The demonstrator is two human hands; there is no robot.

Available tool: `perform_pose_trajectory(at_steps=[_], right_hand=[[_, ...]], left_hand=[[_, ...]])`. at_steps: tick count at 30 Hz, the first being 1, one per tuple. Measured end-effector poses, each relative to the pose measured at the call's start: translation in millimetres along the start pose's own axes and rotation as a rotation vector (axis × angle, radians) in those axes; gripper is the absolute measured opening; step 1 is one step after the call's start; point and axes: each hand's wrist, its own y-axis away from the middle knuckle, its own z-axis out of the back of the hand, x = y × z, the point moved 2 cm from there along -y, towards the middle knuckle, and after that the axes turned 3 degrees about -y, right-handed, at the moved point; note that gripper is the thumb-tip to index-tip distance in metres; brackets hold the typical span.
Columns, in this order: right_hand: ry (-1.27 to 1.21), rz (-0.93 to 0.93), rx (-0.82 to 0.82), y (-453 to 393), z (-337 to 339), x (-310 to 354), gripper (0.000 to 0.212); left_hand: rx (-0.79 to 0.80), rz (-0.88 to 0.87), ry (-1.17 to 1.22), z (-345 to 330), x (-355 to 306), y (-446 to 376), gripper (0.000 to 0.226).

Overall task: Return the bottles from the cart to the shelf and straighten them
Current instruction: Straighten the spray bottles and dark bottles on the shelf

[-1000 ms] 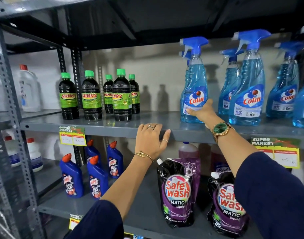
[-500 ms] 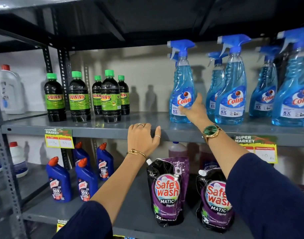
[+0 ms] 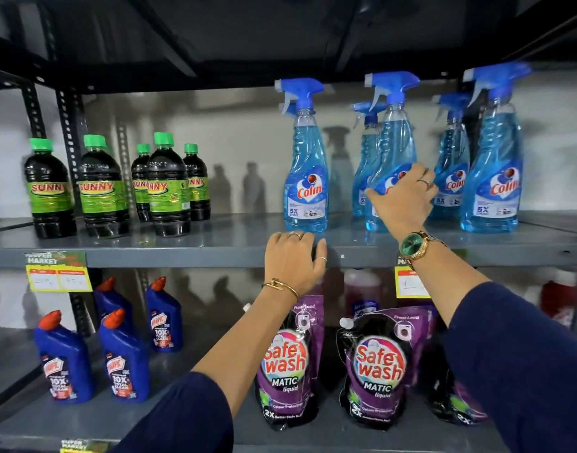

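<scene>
Several blue Colin spray bottles stand on the grey middle shelf (image 3: 215,253). My right hand (image 3: 403,199) wraps around the label of the second front Colin bottle (image 3: 396,142), which stands upright on the shelf. The leftmost Colin bottle (image 3: 306,178) stands free, label facing forward. My left hand (image 3: 292,259) rests on the shelf's front edge below that bottle, fingers curled over the lip. Another front Colin bottle (image 3: 494,178) stands at the right, with more behind. No cart is in view.
Several dark Sunny bottles with green caps (image 3: 167,191) stand at the shelf's left. Below are blue Harpic bottles (image 3: 123,361) and purple Safewash pouches (image 3: 288,364). Yellow price tags (image 3: 58,273) hang on the shelf edge. A dark shelf overhangs the spray tops.
My right hand has left the leftmost Colin bottle and moved right onto the second front bottle. My left hand stays on the shelf edge. The view has shifted right.
</scene>
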Motion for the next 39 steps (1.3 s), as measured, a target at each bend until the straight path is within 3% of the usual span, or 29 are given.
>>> perform_pose_trajectory(at_steps=[2, 5, 14, 26, 28, 32, 39], right_hand=[[-0.008, -0.057, 0.103, -1.8, -3.5, -5.9, 0.112], [-0.012, -0.113, 0.223, -1.9, -10.7, -13.2, 0.125], [-0.122, -0.161, 0.202, -4.1, -13.9, -20.0, 0.123], [-0.066, -0.076, 0.132, -0.9, -8.2, -14.2, 0.128], [0.002, 0.067, 0.03, 1.2, -2.8, -6.7, 0.117], [0.099, 0.418, -0.088, 11.8, 0.9, 15.9, 0.072], [-0.033, 0.595, -0.046, 39.9, -22.6, 80.0, 0.048]], left_hand=[[-0.02, 0.005, 0.01, -0.4, -5.0, -0.4, 0.042], [-0.047, 0.009, 0.002, -2.7, -4.6, 2.2, 0.046], [-0.143, -0.014, -0.063, -5.6, -3.6, 5.4, 0.043], [-0.065, 0.022, -0.053, -0.8, -3.7, 6.6, 0.049], [-0.07, 0.086, -0.06, 1.6, 4.2, 8.3, 0.05], [-0.101, 0.204, -0.09, 10.7, 36.9, 11.7, 0.049], [0.012, 0.289, -0.131, 24.9, 95.7, 20.2, 0.065]])
